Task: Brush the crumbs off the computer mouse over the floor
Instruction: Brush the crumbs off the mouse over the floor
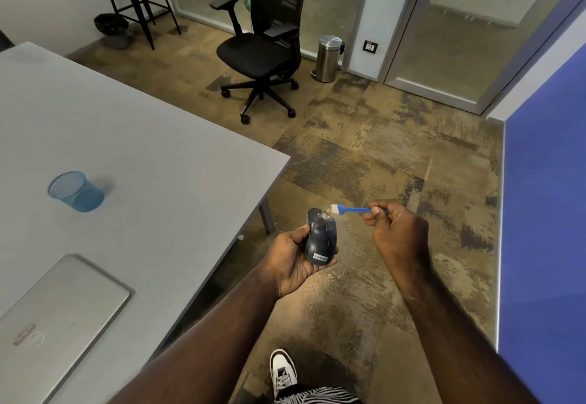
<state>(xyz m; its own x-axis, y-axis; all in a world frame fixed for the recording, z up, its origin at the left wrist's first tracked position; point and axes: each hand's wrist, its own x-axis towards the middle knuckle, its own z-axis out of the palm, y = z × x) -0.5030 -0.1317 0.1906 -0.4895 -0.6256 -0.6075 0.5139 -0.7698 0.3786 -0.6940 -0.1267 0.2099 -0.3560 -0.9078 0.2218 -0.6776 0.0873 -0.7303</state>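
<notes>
Computer mouse (319, 238), dark, pale crumbs on its front end: cradled in the left hand (293, 261), fingers wrapped around its sides, held out past the table (142, 137) edge above the floor (380, 165), presumably so debris drops there. Small blue brush (352, 208): pinched by its handle in the right hand (396, 232), white bristles touching the mouse's front right corner. Containers, 3: blue mesh cup (76, 191) on the table, seemingly empty; steel pedal bin (328, 58), lid shut, and dark bin (112, 27), contents not visible.

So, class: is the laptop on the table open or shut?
Shut. The silver laptop lies flat on the grey table, lid down with its logo facing up; no screen or keyboard shows.
</notes>
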